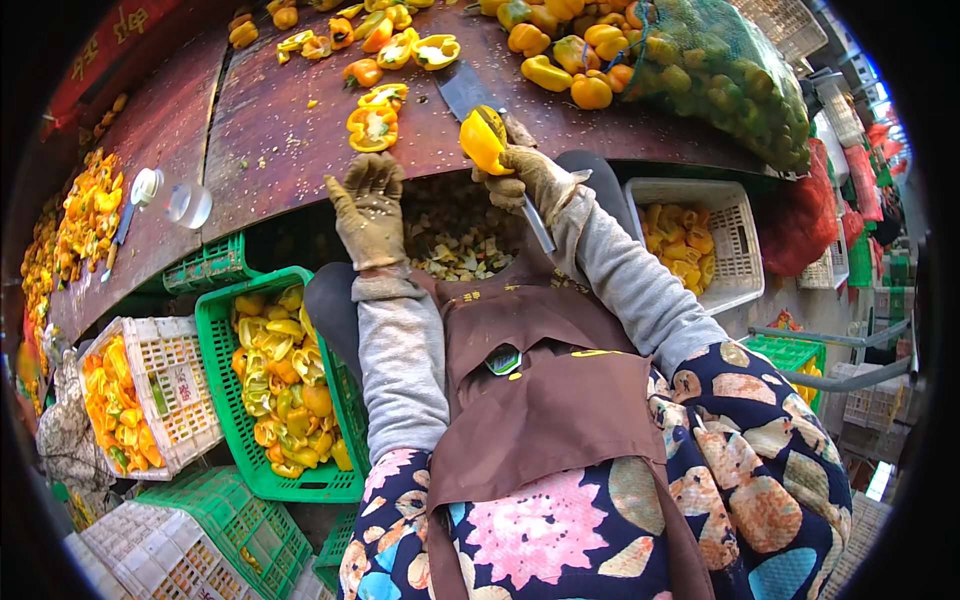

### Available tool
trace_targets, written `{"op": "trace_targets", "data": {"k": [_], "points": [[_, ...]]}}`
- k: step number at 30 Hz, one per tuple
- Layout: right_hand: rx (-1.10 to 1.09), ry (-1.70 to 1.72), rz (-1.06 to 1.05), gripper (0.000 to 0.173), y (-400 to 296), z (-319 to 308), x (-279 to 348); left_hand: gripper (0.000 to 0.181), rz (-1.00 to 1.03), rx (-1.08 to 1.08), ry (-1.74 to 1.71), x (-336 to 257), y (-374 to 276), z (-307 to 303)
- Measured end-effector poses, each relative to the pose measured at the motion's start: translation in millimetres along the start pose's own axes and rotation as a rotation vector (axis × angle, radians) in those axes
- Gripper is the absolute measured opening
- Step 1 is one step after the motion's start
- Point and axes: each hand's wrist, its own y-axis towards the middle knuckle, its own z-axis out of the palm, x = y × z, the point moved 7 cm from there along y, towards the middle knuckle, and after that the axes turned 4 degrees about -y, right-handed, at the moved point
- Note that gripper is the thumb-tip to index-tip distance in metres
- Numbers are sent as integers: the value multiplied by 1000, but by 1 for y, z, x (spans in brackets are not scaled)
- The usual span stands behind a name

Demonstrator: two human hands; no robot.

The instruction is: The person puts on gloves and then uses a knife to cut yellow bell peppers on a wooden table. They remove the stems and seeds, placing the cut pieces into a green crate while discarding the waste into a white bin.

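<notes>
My left hand (369, 211), in a soiled work glove, is held palm up at the table's front edge. Its fingers are apart and nothing lies in it. The gloved right hand (529, 176) grips a yellow bell pepper half (484, 139), its hollow side partly showing. A metal rod or tool handle (538, 223) also sticks out below that hand; the tool's other end is hidden. Just beyond the held pepper, a broad-bladed cleaver (466, 88) lies on the table. Cut pepper halves (373, 127) rest on the wood beyond my left hand.
Whole peppers (592, 90) and a green mesh sack (712, 90) occupy the wooden table (285, 142) at right. A green crate (210, 330) and white crates (176, 375) (739, 247) hold pepper pieces. Scraps (461, 251) lie below the edge. A clear bottle (187, 205) and knife (120, 229) are left.
</notes>
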Motion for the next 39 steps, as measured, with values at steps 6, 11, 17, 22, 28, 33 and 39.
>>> {"op": "trace_targets", "data": {"k": [6,11,17,22,28,33,39], "points": [[-847,-1278,-70,31,-160,-156,130,40,67,-373,85,-9,-5,-53],[-1171,-1469,-9,44,-205,-171,149,38,118,-440,196,-15,-3,-72],[-561,-1115,-226,24,6,-3,88,34,94,-534,227,-7,-8,-65],[-553,-1670,-394,31,178,64,65,36,96,-655,318,-9,-12,-66],[-420,-1389,-292,33,209,52,-2,34,17,-745,358,3,-16,-72],[-205,-887,30,36,146,52,-38,66,-16,-511,309,3,-10,-59],[-212,-885,-37,40,145,13,-35,55,-13,-567,464,10,7,-72]]}}
